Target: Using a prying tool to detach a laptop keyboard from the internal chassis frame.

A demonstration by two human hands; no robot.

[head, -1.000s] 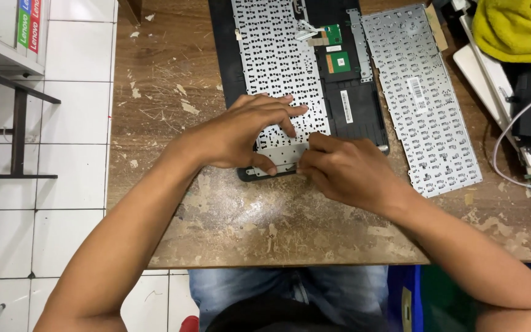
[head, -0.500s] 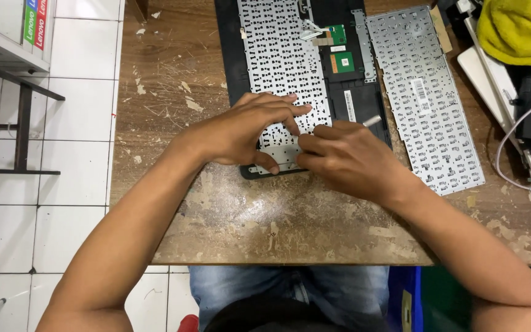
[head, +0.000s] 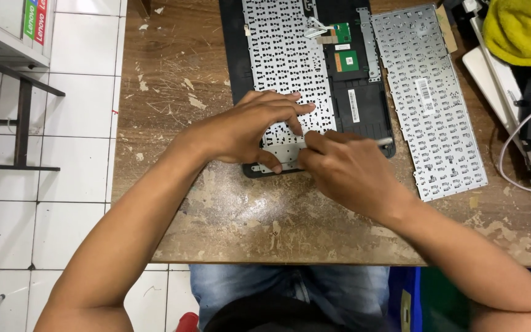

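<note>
Desk: a worn brown wooden desk [head: 173,92] with chipped, scratched varnish stood over a white tiled floor [head: 75,141]; the person sat at its near edge in blue jeans [head: 247,286].
Laptop cover: a black plastic laptop top cover [head: 364,110] lay face down across the desk's far middle, with small green circuit boards [head: 346,60] showing on its inner side.
Fitted keyboard: a silver perforated metal keyboard backplate [head: 284,55] sat inside the cover, its near end under both hands.
Loose keyboard: a second silver perforated keyboard backplate [head: 431,104] lay just beside the cover on the right, flat on the desk and touched by neither hand.
Clutter: a yellow cloth [head: 523,31] and white cabling [head: 511,160] lay at the right edge, well apart from the work.
Left hand [head: 250,132]: laid flat on the fitted keyboard's near end, fingers spread and pressing down, thumb hooked at the cover's edge; its grip was open, pinning rather than holding.
Right hand [head: 345,169]: closed in a pinch grip on a thin silver metal tool [head: 383,141], whose tip was hidden at the keyboard's near edge.
Step, as judged: working along the fitted keyboard's near edge where it fastens to the cover.
Next move, as judged: steady downward pressure from the left hand and a small, controlled tool stroke.
</note>
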